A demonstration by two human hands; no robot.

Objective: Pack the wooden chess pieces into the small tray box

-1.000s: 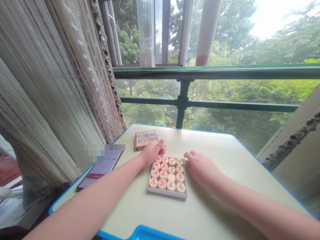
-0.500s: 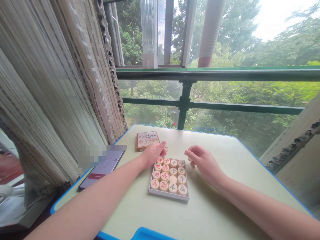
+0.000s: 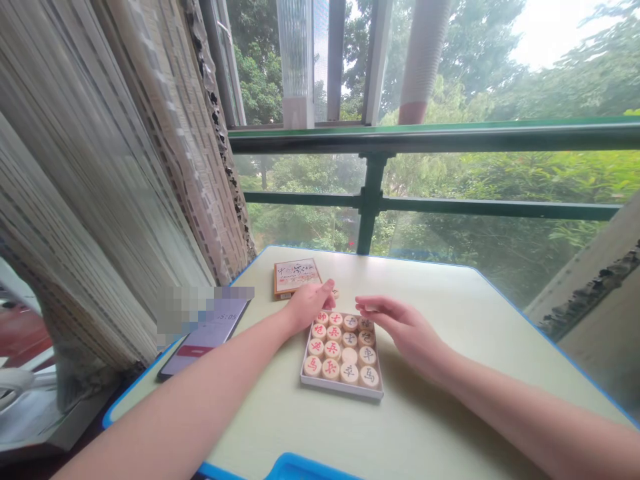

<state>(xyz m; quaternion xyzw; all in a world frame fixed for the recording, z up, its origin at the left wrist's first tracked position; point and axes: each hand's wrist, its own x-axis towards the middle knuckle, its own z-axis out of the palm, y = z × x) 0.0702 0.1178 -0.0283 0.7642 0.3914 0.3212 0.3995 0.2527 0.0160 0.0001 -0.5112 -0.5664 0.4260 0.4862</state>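
Note:
A shallow white box (image 3: 341, 385) stands mid-table, filled with rows of round wooden Chinese chess pieces (image 3: 333, 349). Red characters mark the left columns and dark ones the right; one piece (image 3: 349, 357) shows a blank face. My left hand (image 3: 311, 301) rests at the box's far left corner, thumb raised and fingers curled; what they hold, if anything, is hidden. Just beyond it a loose piece (image 3: 335, 293) shows in part. Over the far right corner, my right hand (image 3: 395, 319) has its fingers stretched leftward, with no piece clearly visible in them.
Behind my left hand lies a printed chess box lid (image 3: 297, 275). A phone (image 3: 205, 337) with a timer lies at the table's left edge, beside curtains (image 3: 200, 167). A green railing (image 3: 370, 200) and window stand past the table (image 3: 425, 413), which has a blue rim.
My right hand has moved left over the box's far right corner, and its fingers have straightened. My left hand stays at the far left corner. The camera view has shifted slightly.

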